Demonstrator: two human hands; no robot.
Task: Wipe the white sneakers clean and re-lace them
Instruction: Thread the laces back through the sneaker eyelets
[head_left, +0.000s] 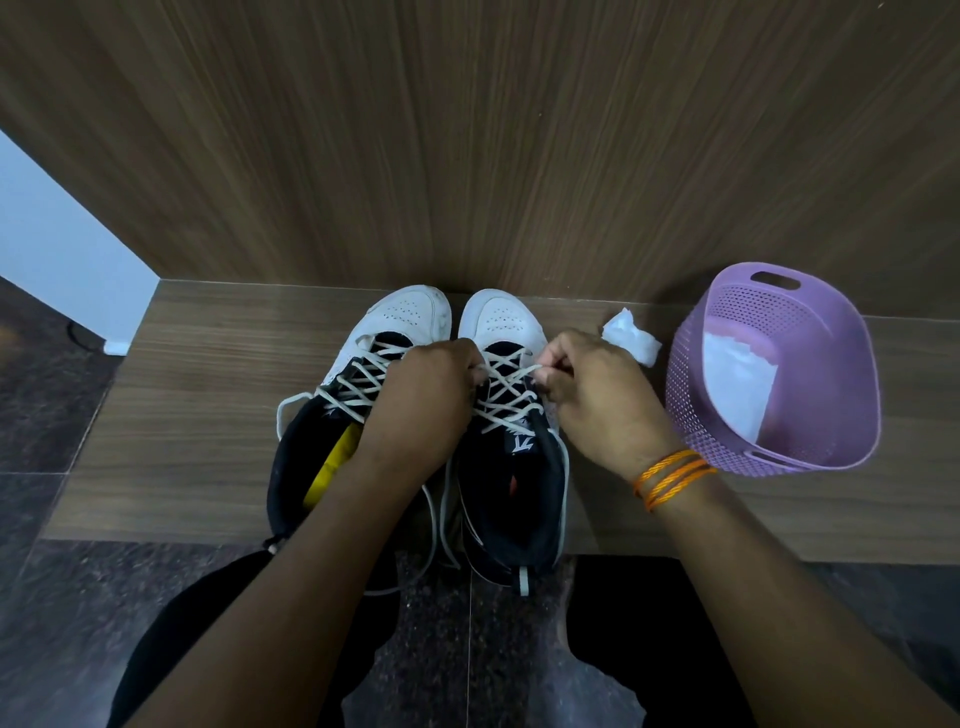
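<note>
Head view: the two white sneakers stand side by side on the wooden ledge (208, 415), toes toward the far wall; the left sneaker (384, 332) is laced with its ends loose, and something yellow (335, 467) lies inside it; the right sneaker (501, 317) is the one in work. The left hand (423, 400) lies over the gap between the shoes, its fingers curled at the left side of the lacing; it seems to grip the lace (506, 387), but the fingertips are hidden. The right hand (597, 400), with an orange thread bracelet (672, 475) on the wrist, pinches the same lace between thumb and curled fingers (558, 358) on the right side.

I judge the step to be tightening a crossing on the right sneaker. If one hand pulls harder, the free ends can come out unequal, or a row can stay slack. The heels reach over the near edge of the ledge, so a strong pull toward the person could drag this shoe off. The loose lace ends (441, 519) hang toward the dark floor and may get dirty again.

A crumpled white wipe (631, 338) lies just to the right of the right hand; the purple perforated basket (691, 395) stands further right, near the right forearm, so a wide elbow move could knock it.
</note>
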